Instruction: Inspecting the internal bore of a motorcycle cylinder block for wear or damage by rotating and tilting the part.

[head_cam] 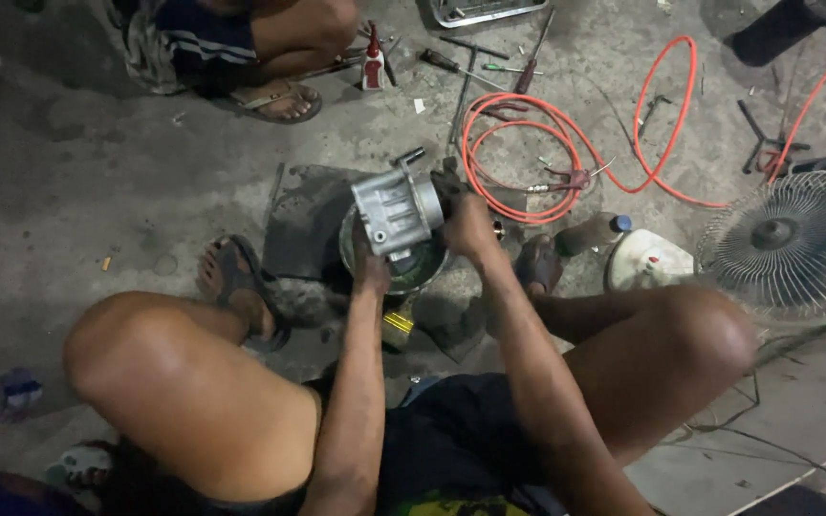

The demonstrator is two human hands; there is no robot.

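The person squats on the concrete floor [78,172] and holds a grey metal engine part [396,208] with both hands, just above a round basin [423,274] that stands on a dark mat [303,225] between the feet. The left hand [371,269] grips the part from below, its fingers closed around the lower edge of the casting. The right hand [468,225] is on the right side of the part, fingers wrapped tight on it; both hands look dark with grease. The part is tilted, with a small pipe stub pointing up and away from the person. Behind the basin an orange hose [566,153] lies in loops on the floor, and near it are some screwdrivers [489,67] and a red oil can [373,59]. At the right side stands a floor fan [795,244] with a wire grille, and just beside it lies a plastic bottle [590,232] with a blue cap. At the top of the view another person's foot in a sandal [284,100] is seen, well apart from the hands.
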